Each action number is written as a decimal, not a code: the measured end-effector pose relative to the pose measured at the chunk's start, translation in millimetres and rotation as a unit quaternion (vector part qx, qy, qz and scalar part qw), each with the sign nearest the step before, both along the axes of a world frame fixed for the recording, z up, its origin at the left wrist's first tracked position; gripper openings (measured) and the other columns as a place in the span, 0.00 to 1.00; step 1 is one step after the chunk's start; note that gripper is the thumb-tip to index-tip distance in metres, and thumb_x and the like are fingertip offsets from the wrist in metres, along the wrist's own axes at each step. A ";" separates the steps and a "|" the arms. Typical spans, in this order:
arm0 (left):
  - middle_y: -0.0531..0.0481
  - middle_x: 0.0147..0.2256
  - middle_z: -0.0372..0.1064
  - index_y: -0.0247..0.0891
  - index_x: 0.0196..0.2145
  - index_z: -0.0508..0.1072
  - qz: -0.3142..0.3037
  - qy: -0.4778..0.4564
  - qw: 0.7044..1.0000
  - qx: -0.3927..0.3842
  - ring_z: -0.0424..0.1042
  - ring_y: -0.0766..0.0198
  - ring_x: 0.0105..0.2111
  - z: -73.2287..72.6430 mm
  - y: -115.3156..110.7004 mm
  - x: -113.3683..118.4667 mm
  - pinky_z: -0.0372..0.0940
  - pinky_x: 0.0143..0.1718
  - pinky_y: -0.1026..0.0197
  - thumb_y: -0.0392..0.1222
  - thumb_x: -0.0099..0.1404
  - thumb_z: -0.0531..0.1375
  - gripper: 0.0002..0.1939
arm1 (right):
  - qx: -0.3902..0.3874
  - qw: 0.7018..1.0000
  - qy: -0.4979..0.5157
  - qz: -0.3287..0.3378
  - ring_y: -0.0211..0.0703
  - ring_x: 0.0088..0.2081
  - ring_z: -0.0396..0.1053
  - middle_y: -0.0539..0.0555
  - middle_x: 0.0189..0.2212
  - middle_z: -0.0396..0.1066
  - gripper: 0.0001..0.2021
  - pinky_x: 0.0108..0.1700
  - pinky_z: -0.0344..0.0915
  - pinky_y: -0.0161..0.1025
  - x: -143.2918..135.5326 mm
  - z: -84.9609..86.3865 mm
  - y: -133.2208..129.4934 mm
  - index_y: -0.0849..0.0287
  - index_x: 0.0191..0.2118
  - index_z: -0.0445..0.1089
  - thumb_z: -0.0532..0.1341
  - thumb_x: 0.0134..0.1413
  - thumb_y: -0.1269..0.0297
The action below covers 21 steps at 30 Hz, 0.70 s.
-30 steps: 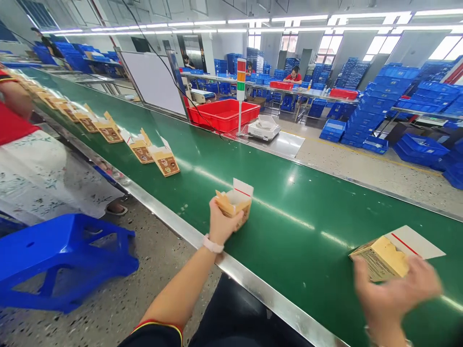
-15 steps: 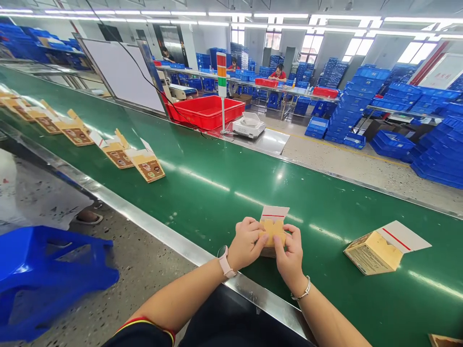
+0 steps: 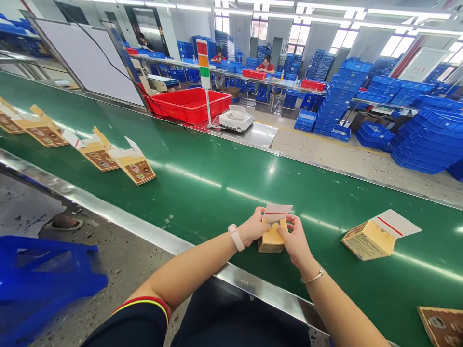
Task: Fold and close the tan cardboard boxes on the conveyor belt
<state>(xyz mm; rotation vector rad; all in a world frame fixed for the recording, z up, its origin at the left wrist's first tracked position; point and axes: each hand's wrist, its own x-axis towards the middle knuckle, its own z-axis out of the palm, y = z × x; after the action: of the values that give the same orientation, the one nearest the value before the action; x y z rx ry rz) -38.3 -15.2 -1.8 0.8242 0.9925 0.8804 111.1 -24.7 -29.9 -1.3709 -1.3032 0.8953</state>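
A small yellow-brown cardboard box stands on the green conveyor belt in front of me. Its white flap, marked with a red strip, is raised at the far side. My left hand grips the left far edge by the flap, fingers partly hidden behind it. On the right far edge, my right hand holds on with its thumb over the top. Further right lies a similar box with its white flap lifted.
Several brown boxes with raised flaps line the belt at left. Another brown box shows at bottom right. Beyond the belt are a red bin, a scale and a signal light. A blue stool stands at lower left.
Both hands have shifted from the near top of the box to its far edges by the white flap, uncovering its yellow top. The camera view has also moved.
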 end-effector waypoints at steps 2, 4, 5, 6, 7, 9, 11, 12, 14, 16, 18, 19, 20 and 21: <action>0.44 0.42 0.69 0.38 0.44 0.58 0.012 0.000 0.999 0.032 0.72 0.58 0.42 1.5 -0.1 0.9 0.66 0.45 0.52 0.34 0.53 0.66 0.25 | 0.120 0.986 -0.105 -0.051 0.52 0.44 0.66 0.59 0.43 0.65 0.19 0.43 0.68 0.49 -0.7 4.1 -11.2 0.57 0.46 0.62 0.60 0.50 0.53; 0.44 0.43 0.69 0.38 0.45 0.59 0.054 0.009 0.996 0.072 0.71 0.59 0.42 3.8 -1.6 -1.3 0.66 0.46 0.54 0.38 0.56 0.65 0.22 | 0.227 0.948 -0.217 -0.054 0.59 0.51 0.62 0.62 0.48 0.62 0.22 0.50 0.62 0.57 -7.0 9.0 -28.1 0.56 0.49 0.61 0.61 0.51 0.51; 0.45 0.43 0.69 0.39 0.45 0.60 0.080 0.012 0.992 0.092 0.71 0.60 0.43 5.2 -2.7 -3.0 0.65 0.46 0.55 0.40 0.58 0.64 0.20 | 0.269 0.923 -0.272 -0.040 0.61 0.53 0.60 0.63 0.50 0.61 0.21 0.52 0.59 0.59 -10.9 10.5 -36.4 0.55 0.49 0.62 0.62 0.52 0.52; 0.45 0.43 0.69 0.39 0.44 0.61 0.106 0.014 0.988 0.108 0.71 0.61 0.44 6.6 -4.1 -4.8 0.65 0.47 0.56 0.41 0.58 0.63 0.18 | 0.299 0.899 -0.320 -0.024 0.63 0.54 0.59 0.63 0.51 0.60 0.18 0.53 0.58 0.60 -14.0 10.8 -43.0 0.55 0.48 0.63 0.62 0.53 0.55; 0.45 0.43 0.69 0.38 0.43 0.62 0.127 0.016 0.984 0.122 0.70 0.61 0.44 7.7 -5.4 -6.5 0.65 0.47 0.56 0.41 0.59 0.62 0.16 | 0.316 0.878 -0.359 -0.015 0.63 0.54 0.59 0.63 0.51 0.61 0.15 0.52 0.58 0.59 -15.3 9.9 -46.5 0.54 0.47 0.64 0.61 0.54 0.59; 0.45 0.42 0.70 0.38 0.40 0.64 0.145 0.021 0.980 0.137 0.70 0.60 0.45 8.5 -7.7 -9.7 0.65 0.46 0.57 0.43 0.57 0.62 0.15 | 0.322 0.853 -0.409 -0.031 0.61 0.52 0.61 0.62 0.50 0.63 0.09 0.49 0.60 0.56 -8.8 5.3 -41.8 0.54 0.43 0.66 0.57 0.56 0.66; 0.45 0.41 0.71 0.38 0.38 0.65 0.151 0.031 0.979 0.134 0.71 0.59 0.44 6.8 -8.7 -13.0 0.65 0.43 0.58 0.45 0.54 0.63 0.16 | 0.299 0.845 -0.435 -0.086 0.60 0.50 0.62 0.62 0.47 0.65 0.08 0.46 0.61 0.54 12.5 0.8 -22.4 0.55 0.41 0.68 0.55 0.56 0.68; 0.45 0.41 0.71 0.38 0.38 0.65 0.158 0.036 0.979 0.126 0.71 0.59 0.44 5.2 -8.7 -14.9 0.64 0.41 0.59 0.46 0.52 0.63 0.18 | 0.278 0.842 -0.446 -0.121 0.60 0.50 0.62 0.62 0.46 0.66 0.08 0.46 0.61 0.55 27.5 0.0 -9.7 0.56 0.41 0.68 0.55 0.56 0.67; 0.45 0.42 0.70 0.39 0.39 0.64 0.184 0.045 0.977 0.103 0.71 0.60 0.42 1.5 -7.6 -18.6 0.64 0.38 0.60 0.49 0.50 0.63 0.21 | 0.223 0.840 -0.456 -0.192 0.64 0.51 0.60 0.64 0.46 0.66 0.11 0.47 0.59 0.61 59.8 3.0 14.4 0.58 0.42 0.70 0.56 0.55 0.65; 0.45 0.42 0.70 0.39 0.39 0.65 0.209 0.050 0.973 0.088 0.71 0.61 0.40 -1.6 -6.0 -20.9 0.63 0.35 0.61 0.51 0.48 0.64 0.23 | 0.184 0.834 -0.451 -0.258 0.72 0.55 0.54 0.69 0.50 0.63 0.16 0.49 0.53 0.70 83.3 10.4 29.0 0.61 0.46 0.69 0.58 0.52 0.62; 0.46 0.40 0.70 0.39 0.37 0.65 0.209 0.051 0.972 0.091 0.72 0.61 0.39 -3.1 -5.0 -20.5 0.63 0.35 0.62 0.52 0.46 0.65 0.23 | 0.194 0.835 -0.429 -0.283 0.75 0.58 0.50 0.72 0.53 0.60 0.19 0.52 0.47 0.75 88.1 18.2 29.9 0.63 0.48 0.69 0.59 0.51 0.59; 0.47 0.39 0.71 0.39 0.36 0.66 0.201 0.051 0.974 0.094 0.72 0.61 0.38 -3.1 -4.8 -19.1 0.63 0.35 0.62 0.53 0.45 0.65 0.24 | 0.219 0.848 -0.407 -0.261 0.73 0.58 0.51 0.71 0.53 0.60 0.18 0.53 0.47 0.74 82.8 20.7 25.6 0.63 0.47 0.69 0.59 0.53 0.59; 0.47 0.38 0.71 0.39 0.34 0.66 0.189 0.053 0.976 0.095 0.72 0.60 0.38 -2.9 -4.9 -16.9 0.63 0.34 0.61 0.54 0.43 0.66 0.24 | 0.250 0.863 -0.382 -0.218 0.69 0.57 0.55 0.70 0.51 0.62 0.15 0.55 0.49 0.70 73.5 21.9 18.7 0.61 0.46 0.70 0.57 0.55 0.59; 0.48 0.36 0.72 0.38 0.32 0.67 0.175 0.057 0.978 0.095 0.72 0.60 0.37 -2.4 -5.3 -14.0 0.63 0.34 0.61 0.55 0.42 0.67 0.24 | 0.284 0.879 -0.352 -0.154 0.62 0.53 0.61 0.67 0.47 0.66 0.12 0.55 0.55 0.63 61.2 21.6 9.8 0.59 0.43 0.70 0.54 0.58 0.61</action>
<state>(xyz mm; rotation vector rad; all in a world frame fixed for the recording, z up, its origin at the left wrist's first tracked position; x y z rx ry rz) -52.3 -20.5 -4.1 0.8823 1.1890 1.2566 172.3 -14.8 -8.3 -1.3952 -1.6375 -0.2555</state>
